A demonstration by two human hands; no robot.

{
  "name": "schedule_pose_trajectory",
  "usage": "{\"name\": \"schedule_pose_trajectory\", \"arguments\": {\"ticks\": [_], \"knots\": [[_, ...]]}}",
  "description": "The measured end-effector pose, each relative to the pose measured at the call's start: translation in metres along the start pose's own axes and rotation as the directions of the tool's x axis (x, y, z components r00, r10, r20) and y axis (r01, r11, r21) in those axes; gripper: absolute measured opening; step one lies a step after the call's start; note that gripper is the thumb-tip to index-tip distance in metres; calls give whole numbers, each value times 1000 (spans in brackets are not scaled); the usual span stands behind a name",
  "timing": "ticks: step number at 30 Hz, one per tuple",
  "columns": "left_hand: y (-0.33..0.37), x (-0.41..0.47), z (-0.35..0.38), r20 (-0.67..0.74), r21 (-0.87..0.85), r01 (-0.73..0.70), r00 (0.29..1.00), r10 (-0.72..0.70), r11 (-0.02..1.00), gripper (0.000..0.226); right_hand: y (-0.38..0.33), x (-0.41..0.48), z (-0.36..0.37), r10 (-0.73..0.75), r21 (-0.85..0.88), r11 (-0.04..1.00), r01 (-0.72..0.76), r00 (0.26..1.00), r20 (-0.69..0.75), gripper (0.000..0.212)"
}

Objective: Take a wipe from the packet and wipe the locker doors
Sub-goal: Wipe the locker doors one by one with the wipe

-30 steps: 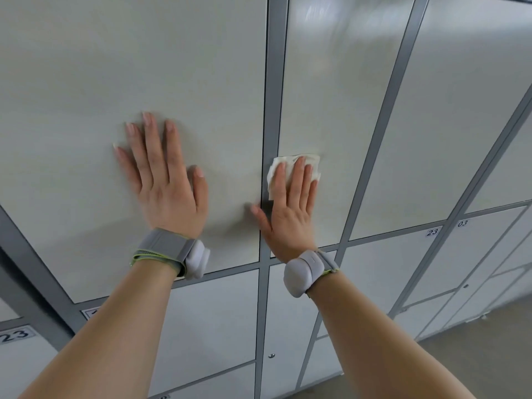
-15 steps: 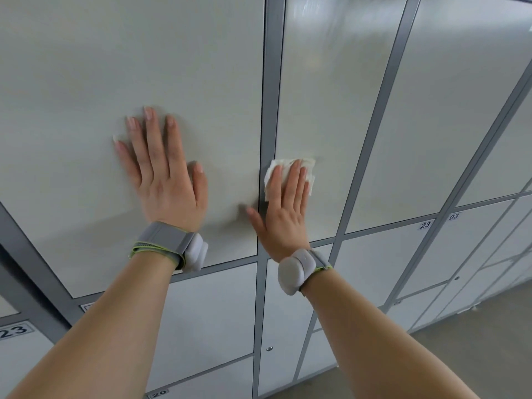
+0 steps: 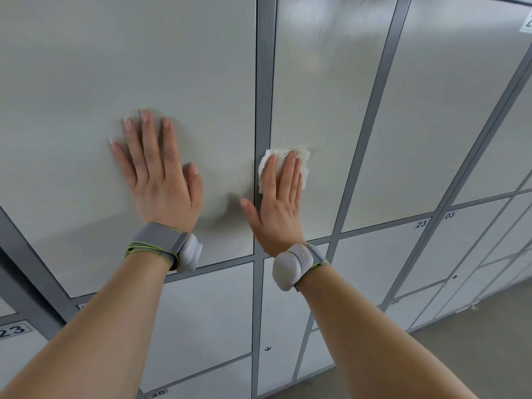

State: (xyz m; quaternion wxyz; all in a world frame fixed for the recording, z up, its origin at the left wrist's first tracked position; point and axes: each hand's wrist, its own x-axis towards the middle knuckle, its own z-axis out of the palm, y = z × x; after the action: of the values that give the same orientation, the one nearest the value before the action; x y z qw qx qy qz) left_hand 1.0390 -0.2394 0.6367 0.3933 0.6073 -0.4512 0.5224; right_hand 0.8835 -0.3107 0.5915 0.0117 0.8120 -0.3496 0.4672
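Note:
A white wipe (image 3: 303, 159) lies flat against the tall grey locker door (image 3: 325, 90) right of centre, at that door's left edge. My right hand (image 3: 277, 205) presses it there with straight fingers, thumb spread out over the grey frame strip. My left hand (image 3: 157, 174) rests flat, fingers straight and spread, on the wide locker door (image 3: 129, 61) to the left. Both wrists carry grey bands with white pods. The wipe packet is not in view.
Grey frame strips (image 3: 263, 82) separate the doors. Smaller numbered lockers (image 3: 207, 312) run below, with labels 23 (image 3: 421, 224) and 03 (image 3: 449, 215). More lockers recede to the right above a grey floor (image 3: 475, 349).
My right hand has slid the wipe slightly down and left toward the door's edge. My left hand has stayed flat on the same door.

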Motion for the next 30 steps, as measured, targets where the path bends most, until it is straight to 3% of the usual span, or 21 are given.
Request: {"name": "schedule_pose_trajectory", "arguments": {"ticks": [9,13,18,27,30], "knots": [[0,-1,0,-1,-8,9,1000,-9,1000,60,33,-50,23,33,-97,995,-21,992,118,74],[1,0,-1,-1,-6,18,1000,-18,1000,59,15,-12,3,150,61,987,-149,988,-19,81],[2,-2,-1,6,-11,19,1000,-19,1000,60,12,17,-9,113,98,990,-104,989,-95,81],[2,-3,1,10,-4,12,1000,-12,1000,59,38,-40,19,233,57,969,-239,968,93,86],[2,-4,1,0,-3,11,1000,-11,1000,59,27,-24,8,271,133,952,-275,961,52,88]]}}
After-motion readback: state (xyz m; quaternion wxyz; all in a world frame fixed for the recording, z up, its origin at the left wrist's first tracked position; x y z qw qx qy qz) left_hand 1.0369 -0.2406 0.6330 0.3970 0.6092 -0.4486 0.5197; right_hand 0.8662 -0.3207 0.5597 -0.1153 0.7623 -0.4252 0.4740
